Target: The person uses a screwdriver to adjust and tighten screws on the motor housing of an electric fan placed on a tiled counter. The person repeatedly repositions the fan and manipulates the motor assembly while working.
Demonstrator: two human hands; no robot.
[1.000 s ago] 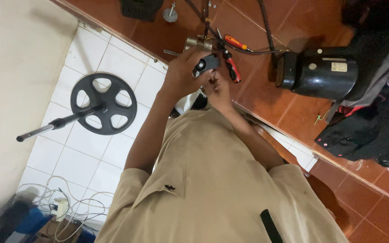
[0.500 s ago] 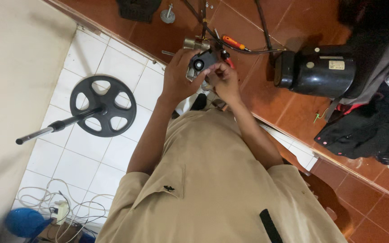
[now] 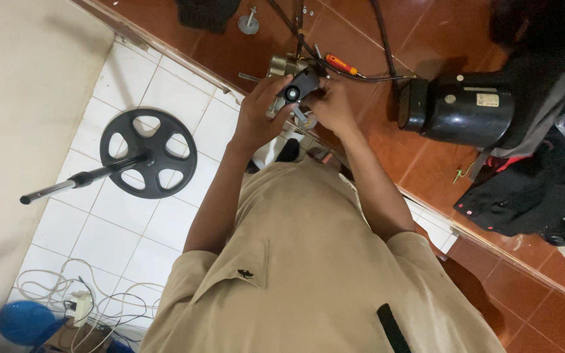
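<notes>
Both of my hands meet over the red tile floor around a small black part with a round hole in it. My left hand grips it from the left, fingers curled around it. My right hand pinches it from the right. A brass-coloured metal fitting lies just beyond the part, touching or nearly touching my left fingers. A short metal piece sticks out below the part between my hands. My beige shirt fills the lower frame.
An orange-handled screwdriver and black cables lie past my hands. A black motor sits to the right, dark bags beyond it. A black spoked wheel on a rod rests on white tiles; white cords lower left.
My hands stay together on the black part and have turned it slightly. Both hands sit a little higher in the view, closer to the brass fitting.
</notes>
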